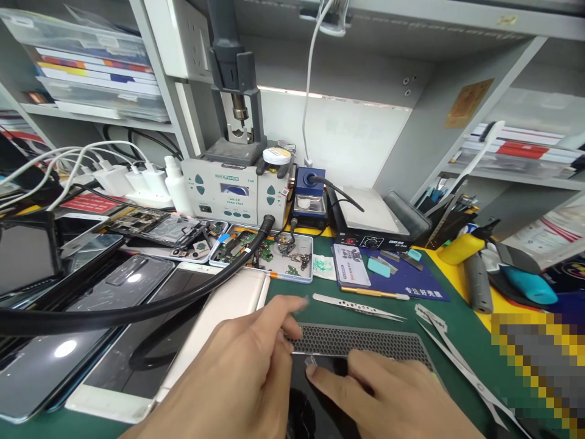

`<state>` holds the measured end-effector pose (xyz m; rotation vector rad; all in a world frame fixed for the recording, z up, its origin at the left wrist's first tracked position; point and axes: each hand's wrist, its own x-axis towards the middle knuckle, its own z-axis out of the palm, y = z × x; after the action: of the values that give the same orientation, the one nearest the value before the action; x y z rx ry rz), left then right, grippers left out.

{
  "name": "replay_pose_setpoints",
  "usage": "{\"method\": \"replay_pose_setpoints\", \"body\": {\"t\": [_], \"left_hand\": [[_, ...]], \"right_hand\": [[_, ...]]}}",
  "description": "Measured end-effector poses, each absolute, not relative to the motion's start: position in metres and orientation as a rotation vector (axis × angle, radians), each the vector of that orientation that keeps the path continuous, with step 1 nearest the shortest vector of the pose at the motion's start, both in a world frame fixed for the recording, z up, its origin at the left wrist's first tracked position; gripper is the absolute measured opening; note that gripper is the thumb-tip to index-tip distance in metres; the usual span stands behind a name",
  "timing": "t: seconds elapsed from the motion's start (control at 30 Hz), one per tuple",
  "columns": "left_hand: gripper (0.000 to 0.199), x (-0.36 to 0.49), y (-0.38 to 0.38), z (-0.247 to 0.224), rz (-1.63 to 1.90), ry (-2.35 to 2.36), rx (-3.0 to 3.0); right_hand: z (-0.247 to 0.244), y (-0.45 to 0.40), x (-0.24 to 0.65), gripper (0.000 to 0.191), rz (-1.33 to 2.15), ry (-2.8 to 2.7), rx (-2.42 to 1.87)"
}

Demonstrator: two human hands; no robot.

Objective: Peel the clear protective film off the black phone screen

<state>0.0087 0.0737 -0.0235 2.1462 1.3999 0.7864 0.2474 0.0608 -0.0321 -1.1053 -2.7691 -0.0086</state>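
A glossy black phone (299, 390) lies in front of me against a honeycomb-mesh metal plate (379, 342). My right hand (388, 390) rests on the phone, one digit pressed on its dark face near the upper edge and the other fingers curled in. A small clear, shiny bit (311, 360) shows at that fingertip; I cannot make out what it is. On the phone's left side, my left hand (251, 353) has its index finger stretched out, the tip blurred, while other fingers bend below. Its thumb is hidden, and nothing shows in this hand.
Metal tweezers (359, 306) lie beyond the plate; scissors (479, 386) and a blade (432, 317) are at right. Phones (105, 317) fill the left side under a black hose (137, 314). Behind stand a parts tray (312, 259), a hot-air station (233, 189) and a heating plate (370, 210).
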Motion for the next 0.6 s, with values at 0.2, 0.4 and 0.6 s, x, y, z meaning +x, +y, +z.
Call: {"method": "replay_pose_setpoints", "body": {"t": [0.2, 0.4, 0.6], "left_hand": [[0.036, 0.009, 0.074, -0.017, 0.761, 1.411, 2.085], [0.035, 0.007, 0.078, -0.017, 0.708, 1.388, 1.973], [0.036, 0.008, 0.080, -0.013, 0.663, 1.367, 1.842]], "right_hand": [[-0.025, 0.064, 0.242, 0.053, 0.068, -2.700, -1.181], [-0.021, 0.064, 0.245, 0.049, 0.024, -2.647, -1.052], [-0.006, 0.055, 0.246, 0.051, 0.128, -2.651, -1.120]]}}
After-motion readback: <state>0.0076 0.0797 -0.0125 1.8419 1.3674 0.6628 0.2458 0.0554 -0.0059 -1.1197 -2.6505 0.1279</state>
